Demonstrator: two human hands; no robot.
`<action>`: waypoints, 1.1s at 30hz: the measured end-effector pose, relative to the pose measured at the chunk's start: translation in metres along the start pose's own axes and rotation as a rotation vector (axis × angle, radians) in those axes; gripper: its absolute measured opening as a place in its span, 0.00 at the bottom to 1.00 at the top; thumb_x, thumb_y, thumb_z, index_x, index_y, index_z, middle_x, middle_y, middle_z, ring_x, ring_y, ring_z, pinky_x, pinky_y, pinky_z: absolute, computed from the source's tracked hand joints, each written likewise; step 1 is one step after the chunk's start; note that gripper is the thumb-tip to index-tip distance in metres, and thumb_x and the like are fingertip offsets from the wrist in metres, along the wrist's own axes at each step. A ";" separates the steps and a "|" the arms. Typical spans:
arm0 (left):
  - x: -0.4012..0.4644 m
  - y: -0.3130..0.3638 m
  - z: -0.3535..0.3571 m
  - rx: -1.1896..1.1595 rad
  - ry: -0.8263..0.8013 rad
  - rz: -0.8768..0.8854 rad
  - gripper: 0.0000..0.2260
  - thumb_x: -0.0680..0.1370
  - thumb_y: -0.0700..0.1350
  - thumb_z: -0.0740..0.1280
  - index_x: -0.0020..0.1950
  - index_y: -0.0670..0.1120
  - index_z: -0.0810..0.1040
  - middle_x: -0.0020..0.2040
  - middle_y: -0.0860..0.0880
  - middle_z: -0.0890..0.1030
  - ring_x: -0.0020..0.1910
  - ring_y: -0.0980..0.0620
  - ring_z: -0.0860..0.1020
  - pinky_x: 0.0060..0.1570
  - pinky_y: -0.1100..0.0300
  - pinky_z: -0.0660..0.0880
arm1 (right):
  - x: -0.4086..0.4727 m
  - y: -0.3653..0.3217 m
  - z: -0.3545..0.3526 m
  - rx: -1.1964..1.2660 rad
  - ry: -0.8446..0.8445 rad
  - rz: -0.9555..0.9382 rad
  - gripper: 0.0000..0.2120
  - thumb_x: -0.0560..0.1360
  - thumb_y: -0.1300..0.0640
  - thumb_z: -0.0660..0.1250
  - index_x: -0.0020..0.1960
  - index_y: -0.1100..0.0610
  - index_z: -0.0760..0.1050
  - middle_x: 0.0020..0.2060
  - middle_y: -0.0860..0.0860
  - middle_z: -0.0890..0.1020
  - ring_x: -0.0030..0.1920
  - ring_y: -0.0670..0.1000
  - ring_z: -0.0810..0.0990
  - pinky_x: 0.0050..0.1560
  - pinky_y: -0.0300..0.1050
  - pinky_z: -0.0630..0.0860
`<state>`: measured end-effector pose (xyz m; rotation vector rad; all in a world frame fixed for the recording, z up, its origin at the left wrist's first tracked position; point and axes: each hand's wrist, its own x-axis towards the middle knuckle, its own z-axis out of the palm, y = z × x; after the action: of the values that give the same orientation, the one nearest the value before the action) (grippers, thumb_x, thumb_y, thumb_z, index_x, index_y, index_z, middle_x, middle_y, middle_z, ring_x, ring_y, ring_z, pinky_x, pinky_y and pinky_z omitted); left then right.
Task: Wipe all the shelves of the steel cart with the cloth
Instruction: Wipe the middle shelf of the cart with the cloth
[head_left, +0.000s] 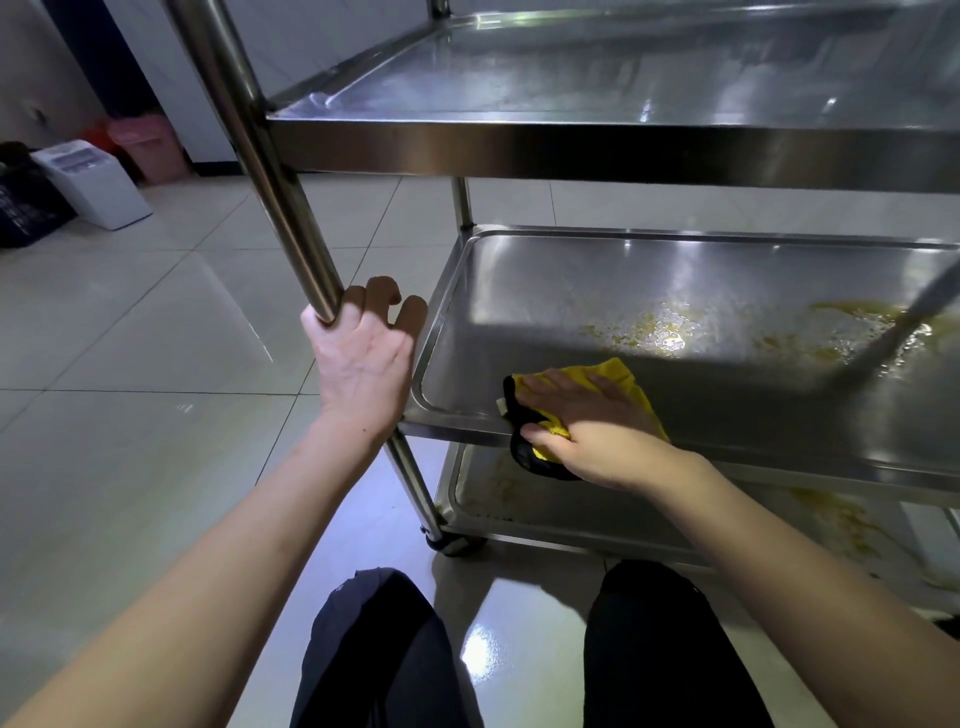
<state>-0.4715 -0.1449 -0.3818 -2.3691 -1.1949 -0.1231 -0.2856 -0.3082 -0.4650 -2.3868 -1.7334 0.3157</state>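
Note:
The steel cart has three shelves. Its top shelf (597, 78) looks shiny. The middle shelf (545, 291) carries yellow greasy smears (670, 332) toward its right. The bottom shelf (519, 504) shows yellowish stains too. My right hand (587, 426) presses a yellow cloth with a black edge (623, 376) flat on the front left corner of the middle shelf, thumb hooked over the shelf's front rim. My left hand (363, 358) grips the cart's front left post (270, 171) just above the middle shelf.
Pale glossy floor tiles (130, 364) spread to the left. At the far left stand a white appliance (88, 182), a pink bin (148, 145) and a dark crate (23, 208). My knees in dark trousers (379, 649) are below the cart. A castor (454, 543) sits under the post.

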 end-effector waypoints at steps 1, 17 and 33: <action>0.001 0.000 0.000 0.005 -0.003 -0.008 0.11 0.75 0.38 0.66 0.39 0.54 0.73 0.32 0.50 0.57 0.45 0.45 0.60 0.67 0.45 0.61 | 0.005 -0.002 0.001 0.004 -0.022 0.000 0.29 0.83 0.33 0.51 0.83 0.36 0.54 0.83 0.36 0.52 0.82 0.40 0.47 0.82 0.50 0.42; 0.001 0.000 0.004 -0.011 0.027 -0.004 0.20 0.74 0.37 0.66 0.30 0.46 0.57 0.28 0.50 0.59 0.42 0.45 0.60 0.64 0.46 0.53 | 0.118 -0.006 0.008 -0.134 0.033 -0.078 0.37 0.82 0.28 0.43 0.85 0.45 0.47 0.84 0.43 0.48 0.84 0.48 0.45 0.81 0.60 0.43; 0.001 0.001 -0.006 0.116 -0.098 0.042 0.17 0.75 0.38 0.66 0.30 0.46 0.62 0.30 0.53 0.70 0.44 0.45 0.63 0.69 0.42 0.62 | 0.143 0.015 -0.006 -0.135 0.051 -0.024 0.36 0.82 0.30 0.47 0.84 0.49 0.54 0.85 0.50 0.51 0.84 0.52 0.47 0.81 0.63 0.43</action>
<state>-0.4687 -0.1474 -0.3763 -2.3202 -1.1628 0.0746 -0.2272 -0.1765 -0.4732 -2.4398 -1.8130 0.1375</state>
